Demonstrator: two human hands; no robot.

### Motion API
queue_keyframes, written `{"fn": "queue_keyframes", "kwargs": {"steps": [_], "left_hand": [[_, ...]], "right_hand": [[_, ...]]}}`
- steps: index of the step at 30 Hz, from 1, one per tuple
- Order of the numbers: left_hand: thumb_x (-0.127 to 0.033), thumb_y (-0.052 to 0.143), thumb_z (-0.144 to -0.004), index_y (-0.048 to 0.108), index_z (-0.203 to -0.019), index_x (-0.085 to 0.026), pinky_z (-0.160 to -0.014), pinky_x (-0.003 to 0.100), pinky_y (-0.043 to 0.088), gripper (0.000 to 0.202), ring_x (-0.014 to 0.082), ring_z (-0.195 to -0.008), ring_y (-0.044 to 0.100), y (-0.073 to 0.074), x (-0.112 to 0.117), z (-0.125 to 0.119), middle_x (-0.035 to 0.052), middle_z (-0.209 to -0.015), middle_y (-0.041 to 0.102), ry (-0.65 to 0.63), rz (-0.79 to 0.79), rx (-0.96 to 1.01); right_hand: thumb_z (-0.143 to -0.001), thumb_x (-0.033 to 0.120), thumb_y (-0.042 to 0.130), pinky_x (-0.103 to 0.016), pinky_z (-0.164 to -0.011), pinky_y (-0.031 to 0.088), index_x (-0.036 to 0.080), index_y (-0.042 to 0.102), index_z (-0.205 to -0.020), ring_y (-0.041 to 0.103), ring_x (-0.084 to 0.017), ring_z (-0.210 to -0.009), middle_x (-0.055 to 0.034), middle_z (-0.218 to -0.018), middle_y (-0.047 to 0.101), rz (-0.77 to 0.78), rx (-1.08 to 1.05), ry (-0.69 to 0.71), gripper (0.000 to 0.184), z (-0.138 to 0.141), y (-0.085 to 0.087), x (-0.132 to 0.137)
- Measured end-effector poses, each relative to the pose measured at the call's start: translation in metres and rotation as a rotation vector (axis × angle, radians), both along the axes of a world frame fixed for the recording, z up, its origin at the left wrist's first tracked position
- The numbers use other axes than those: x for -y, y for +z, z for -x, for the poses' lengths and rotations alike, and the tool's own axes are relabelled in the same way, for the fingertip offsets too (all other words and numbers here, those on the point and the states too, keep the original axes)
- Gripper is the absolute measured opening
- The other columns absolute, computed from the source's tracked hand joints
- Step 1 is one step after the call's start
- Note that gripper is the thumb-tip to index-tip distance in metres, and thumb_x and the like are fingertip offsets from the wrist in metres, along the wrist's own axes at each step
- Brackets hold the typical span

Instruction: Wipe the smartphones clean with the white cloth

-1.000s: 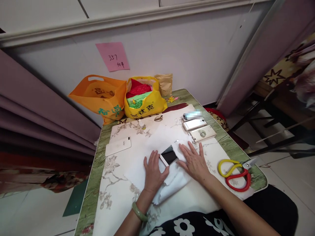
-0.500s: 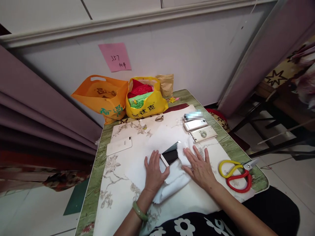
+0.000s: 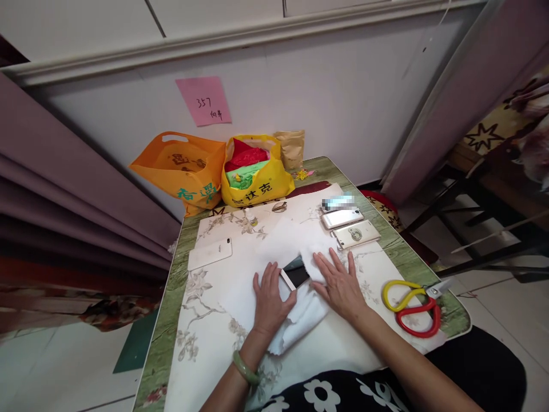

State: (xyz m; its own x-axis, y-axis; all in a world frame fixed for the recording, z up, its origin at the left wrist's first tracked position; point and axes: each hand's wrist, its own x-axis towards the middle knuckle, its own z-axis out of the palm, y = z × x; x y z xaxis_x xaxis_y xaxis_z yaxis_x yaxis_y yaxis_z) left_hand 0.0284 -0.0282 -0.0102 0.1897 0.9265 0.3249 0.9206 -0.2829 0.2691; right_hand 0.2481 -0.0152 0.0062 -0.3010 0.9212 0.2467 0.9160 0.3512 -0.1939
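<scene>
A smartphone (image 3: 295, 275) with a dark screen and white edge lies on a white cloth (image 3: 306, 312) spread over the table. My left hand (image 3: 271, 300) is at its near left end, thumb at one corner and fingers at the other, holding it between them. Stretched out flat, the fingers of my right hand (image 3: 338, 283) press on a folded flap of the cloth that covers the phone's right part. That covered end is hidden from sight.
A white phone (image 3: 211, 254) lies at left; a gold phone with a ring (image 3: 357, 234) and another phone (image 3: 342, 218) are at right. Scissors (image 3: 415, 306) with yellow and red handles lie near the right edge. Orange (image 3: 201, 171) and yellow (image 3: 261, 186) bags stand at the back.
My right hand has slid left with the cloth flap, so less of the phone's screen shows. The left hand has stayed at the phone's end.
</scene>
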Motion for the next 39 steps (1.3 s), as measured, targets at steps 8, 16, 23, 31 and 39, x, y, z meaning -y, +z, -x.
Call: {"fn": "queue_keyframes", "kwargs": {"steps": [8, 16, 23, 31, 39], "left_hand": [[-0.039, 0.06, -0.084, 0.043, -0.133, -0.015, -0.116, 0.056, 0.016, 0.057, 0.0311, -0.138, 0.041, -0.001, 0.0, 0.003, 0.0189, -0.143, 0.05, -0.016, 0.023, 0.019], [-0.052, 0.065, -0.082, 0.051, -0.121, -0.016, -0.113, 0.059, 0.022, 0.055, 0.0331, -0.136, 0.043, -0.003, 0.0, 0.005, 0.0204, -0.141, 0.052, -0.031, 0.006, 0.006], [-0.057, 0.066, -0.079, 0.059, -0.109, -0.016, -0.111, 0.054, 0.031, 0.052, 0.031, -0.123, 0.056, -0.001, 0.002, -0.001, 0.0186, -0.124, 0.064, -0.153, -0.079, 0.02], [-0.046, 0.063, -0.085, 0.063, -0.103, -0.019, -0.11, 0.052, 0.034, 0.033, 0.0285, -0.117, 0.06, 0.012, 0.007, -0.001, 0.0125, -0.115, 0.069, -0.188, -0.055, 0.08], [-0.048, 0.059, -0.086, 0.055, -0.129, -0.019, -0.108, 0.047, 0.038, 0.052, 0.0281, -0.128, 0.051, 0.021, -0.015, -0.007, 0.0143, -0.138, 0.056, -0.189, 0.048, 0.025]], "right_hand": [[-0.094, 0.048, 0.051, -0.066, -0.113, 0.003, 0.034, 0.04, -0.147, 0.026, -0.035, -0.143, -0.0076, -0.15, 0.044, -0.004, 0.012, -0.007, 0.055, 0.008, -0.002, 0.016], [-0.095, 0.044, 0.051, -0.068, -0.112, 0.002, 0.027, 0.053, -0.137, 0.022, -0.035, -0.145, -0.0094, -0.155, 0.035, -0.046, -0.013, -0.02, 0.046, 0.018, -0.002, 0.027], [-0.098, 0.029, 0.046, -0.061, -0.117, -0.003, 0.024, 0.067, -0.115, 0.045, -0.026, -0.134, -0.0047, -0.125, 0.067, -0.106, -0.197, -0.004, 0.027, 0.018, 0.006, 0.025], [-0.099, 0.031, 0.041, -0.052, -0.114, 0.022, 0.023, 0.069, -0.097, 0.063, -0.022, -0.11, -0.0054, -0.106, 0.072, -0.099, -0.432, -0.087, 0.029, -0.014, 0.006, 0.014], [-0.097, 0.047, 0.039, -0.032, -0.076, 0.047, 0.02, 0.061, -0.1, 0.061, -0.021, -0.082, -0.0061, -0.091, 0.067, 0.003, -0.895, -0.458, 0.035, -0.026, -0.011, 0.033]]}}
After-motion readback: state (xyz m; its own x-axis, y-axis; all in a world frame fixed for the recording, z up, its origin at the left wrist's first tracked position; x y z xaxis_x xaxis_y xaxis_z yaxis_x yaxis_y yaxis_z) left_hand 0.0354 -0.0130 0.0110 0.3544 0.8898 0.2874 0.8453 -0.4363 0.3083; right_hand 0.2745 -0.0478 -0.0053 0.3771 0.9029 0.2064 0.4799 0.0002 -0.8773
